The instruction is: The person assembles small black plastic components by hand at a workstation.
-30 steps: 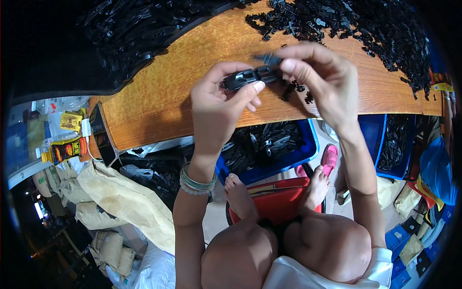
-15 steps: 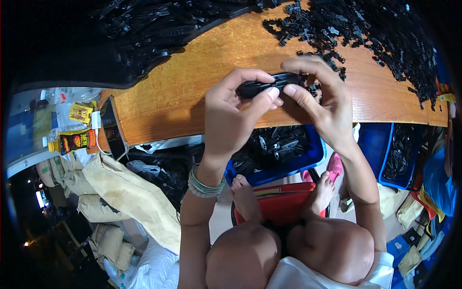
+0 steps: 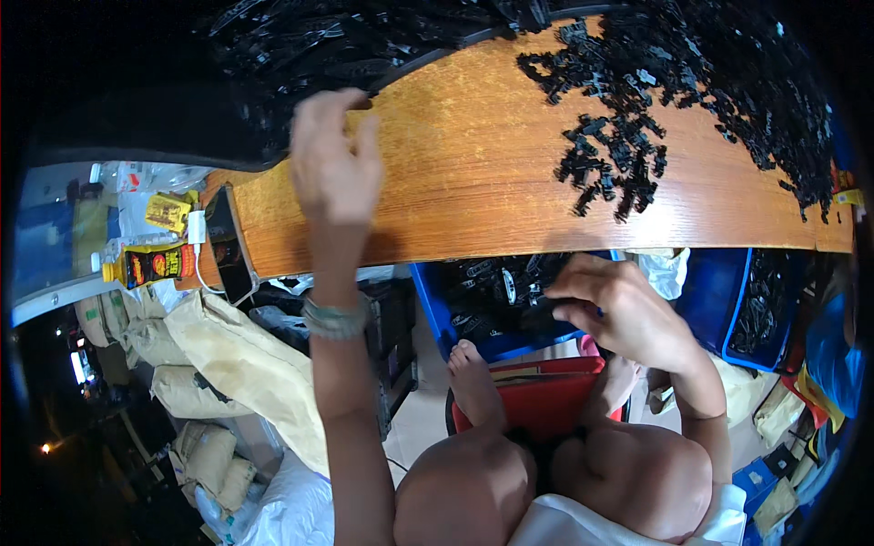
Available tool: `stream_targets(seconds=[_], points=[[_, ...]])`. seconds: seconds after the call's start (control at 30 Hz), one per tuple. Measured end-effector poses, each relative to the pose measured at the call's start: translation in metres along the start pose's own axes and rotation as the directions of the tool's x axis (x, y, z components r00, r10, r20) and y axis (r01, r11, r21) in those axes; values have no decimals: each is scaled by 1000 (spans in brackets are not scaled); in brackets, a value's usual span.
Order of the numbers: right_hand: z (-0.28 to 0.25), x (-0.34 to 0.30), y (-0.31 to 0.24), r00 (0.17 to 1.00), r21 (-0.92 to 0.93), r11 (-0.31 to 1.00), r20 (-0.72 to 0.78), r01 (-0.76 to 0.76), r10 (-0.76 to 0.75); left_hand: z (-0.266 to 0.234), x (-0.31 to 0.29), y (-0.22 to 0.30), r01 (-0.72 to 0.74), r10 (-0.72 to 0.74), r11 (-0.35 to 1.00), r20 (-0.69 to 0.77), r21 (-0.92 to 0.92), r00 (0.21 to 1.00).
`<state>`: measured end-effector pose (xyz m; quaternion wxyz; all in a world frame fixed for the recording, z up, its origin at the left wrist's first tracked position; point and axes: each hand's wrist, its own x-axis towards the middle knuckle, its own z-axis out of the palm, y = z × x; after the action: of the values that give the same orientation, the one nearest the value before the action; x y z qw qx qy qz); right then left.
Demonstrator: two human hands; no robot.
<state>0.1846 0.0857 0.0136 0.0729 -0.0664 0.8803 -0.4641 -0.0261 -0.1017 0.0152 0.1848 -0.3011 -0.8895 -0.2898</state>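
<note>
Over the left of the wooden table (image 3: pixel 428 173), my left hand (image 3: pixel 335 159) is blurred by motion, its fingers apart and nothing visible in them. The fingertips reach the edge of a large black tray (image 3: pixel 173 150) heaped with long black plastic pieces (image 3: pixel 319 45). My right hand (image 3: pixel 624 305) is above a blue bin (image 3: pixel 435 305) below the table edge, with thumb and fingers apart. Just off its fingertips is a blurred dark plastic piece (image 3: pixel 543 316), over similar black pieces (image 3: pixel 482 278) in the bin.
Small black clips (image 3: pixel 614 159) lie in a heap on the table's right. A second blue bin (image 3: pixel 739 314) with black parts stands at right. A phone (image 3: pixel 228 241) with a white cable lies at the table's left end. Tan sacks (image 3: pixel 237 364) fill the left floor; a red stool (image 3: pixel 537 391) is below.
My hands have parted from the black plastic piece they both held over the table. The left moved left and away to the tray; the right came down over the blue bin.
</note>
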Motion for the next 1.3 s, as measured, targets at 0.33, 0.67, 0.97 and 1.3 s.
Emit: stream_targets(seconds=[0.33, 0.67, 0.97, 1.3], points=[[-54, 96, 51, 743, -653, 754, -542, -79, -392, 22, 24, -36, -300, 320, 846, 29, 441, 947], [-53, 100, 51, 765, -681, 727, -419, 93, -490, 26, -39, 40, 213, -167, 746, 133, -631, 977], [-43, 90, 47, 694, -517, 827, -513, 220, -505, 37, -41, 57, 462, -214, 445, 410, -767, 887], [-27, 77, 22, 697, -287, 869, -520, 403, -495, 21, -37, 72, 547, -144, 285, 528, -788, 837]])
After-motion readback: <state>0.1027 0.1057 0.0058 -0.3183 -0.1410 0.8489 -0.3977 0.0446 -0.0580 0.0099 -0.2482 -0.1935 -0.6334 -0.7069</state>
